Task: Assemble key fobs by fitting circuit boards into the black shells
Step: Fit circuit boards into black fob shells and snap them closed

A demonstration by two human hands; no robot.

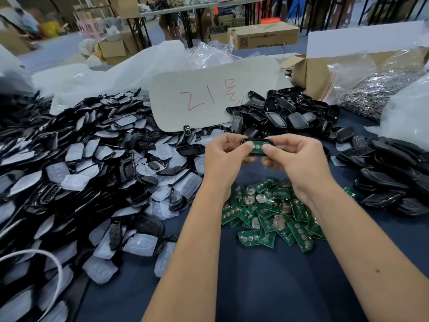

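Observation:
Both hands hold one black shell (255,154) above the table, with a green circuit board (258,146) lying in it. My left hand (224,156) grips the shell's left end, thumb on the board. My right hand (294,156) grips the right end, and its thumb presses on the board too. Below the hands lies a heap of loose green circuit boards (271,214). A large pile of black shells and clear button pads (92,173) covers the left of the table. More black shells (287,112) are heaped behind the hands and others (392,180) at the right.
A grey sheet with red writing (216,98) leans behind the piles. A cardboard box (311,75) and a bag of metal rings (376,94) stand at the back right. White cord (59,266) curls at the lower left. Dark blue cloth (267,287) covers the table.

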